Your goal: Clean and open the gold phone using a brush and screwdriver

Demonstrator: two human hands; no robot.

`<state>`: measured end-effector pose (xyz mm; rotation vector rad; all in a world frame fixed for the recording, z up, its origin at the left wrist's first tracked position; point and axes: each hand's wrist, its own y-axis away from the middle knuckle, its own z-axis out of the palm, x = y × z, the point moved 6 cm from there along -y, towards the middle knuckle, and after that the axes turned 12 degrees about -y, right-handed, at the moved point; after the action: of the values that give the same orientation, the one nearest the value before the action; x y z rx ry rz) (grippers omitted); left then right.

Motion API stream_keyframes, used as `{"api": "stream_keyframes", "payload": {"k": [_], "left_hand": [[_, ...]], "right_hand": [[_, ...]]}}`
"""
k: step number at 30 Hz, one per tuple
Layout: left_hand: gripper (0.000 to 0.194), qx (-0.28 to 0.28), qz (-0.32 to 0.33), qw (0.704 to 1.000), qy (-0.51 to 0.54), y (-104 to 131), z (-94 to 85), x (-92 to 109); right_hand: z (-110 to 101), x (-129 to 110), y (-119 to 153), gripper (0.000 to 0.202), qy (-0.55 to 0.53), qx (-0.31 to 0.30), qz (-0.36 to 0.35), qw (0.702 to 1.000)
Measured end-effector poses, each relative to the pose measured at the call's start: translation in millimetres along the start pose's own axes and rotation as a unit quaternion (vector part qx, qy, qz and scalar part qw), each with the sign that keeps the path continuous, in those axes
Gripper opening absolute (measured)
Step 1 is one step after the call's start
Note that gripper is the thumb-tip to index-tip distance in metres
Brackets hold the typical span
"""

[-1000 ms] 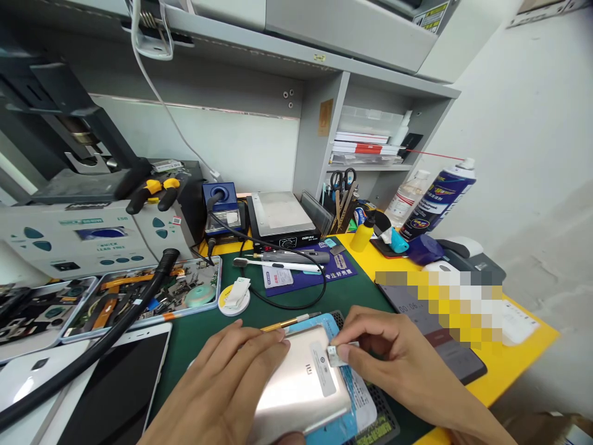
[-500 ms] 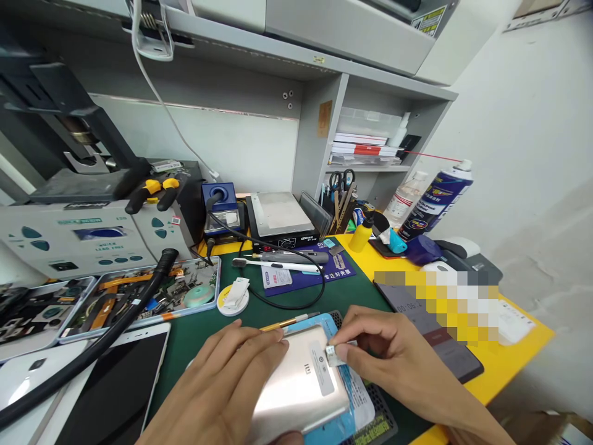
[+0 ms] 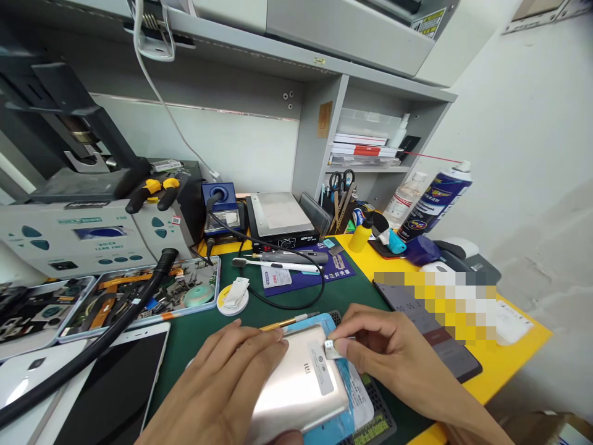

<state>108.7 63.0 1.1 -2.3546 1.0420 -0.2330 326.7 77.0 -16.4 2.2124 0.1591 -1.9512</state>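
Observation:
A silver panel with a Mi logo (image 3: 296, 395) lies over a blue and white packet (image 3: 345, 420) at the bottom centre. My left hand (image 3: 231, 377) rests over its left part, fingers stretched and lying against it, with the thumb at its lower edge. A small whitish piece (image 3: 331, 350) is pinched between the thumb and forefinger of my right hand (image 3: 380, 346), at the panel's upper right edge beside its grey label. A thin gold-coloured tool (image 3: 287, 322) lies just behind the panel.
A black hose (image 3: 111, 327) crosses the left side over a parts tray (image 3: 217, 290) and a white-framed phone (image 3: 115, 389). Behind are a toothbrush (image 3: 278, 266), a cable and a round white container (image 3: 233, 304). A dark phone (image 3: 430, 334) lies right, near a blue spray can (image 3: 435, 201).
My right hand and the small piece have shifted very slightly up and left along the panel's edge. My left hand stays where it was.

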Motion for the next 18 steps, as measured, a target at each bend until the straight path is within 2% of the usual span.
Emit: {"api": "stream_keyframes", "payload": {"k": [6, 10, 14, 18], "left_hand": [[0.054, -0.022, -0.007, 1.0, -0.001, -1.8, -0.8, 1.2], [0.055, 0.014, 0.031, 0.999, -0.007, -1.1, -1.9, 2.1], [0.054, -0.016, -0.014, 1.0, 0.002, -1.8, -1.1, 0.9], [0.052, -0.013, -0.012, 1.0, 0.001, -3.0, -2.0, 2.0]], "right_hand": [[1.2, -1.0, 0.0, 0.018, 0.0, -0.008, 0.003, 1.0], [-0.6, -1.5, -0.2, 0.019, -0.006, 0.001, 0.007, 1.0], [1.2, -3.1, -1.1, 0.017, 0.005, -0.015, -0.001, 1.0], [0.5, -2.2, -0.2, 0.018, 0.004, -0.006, 0.001, 1.0]]}}
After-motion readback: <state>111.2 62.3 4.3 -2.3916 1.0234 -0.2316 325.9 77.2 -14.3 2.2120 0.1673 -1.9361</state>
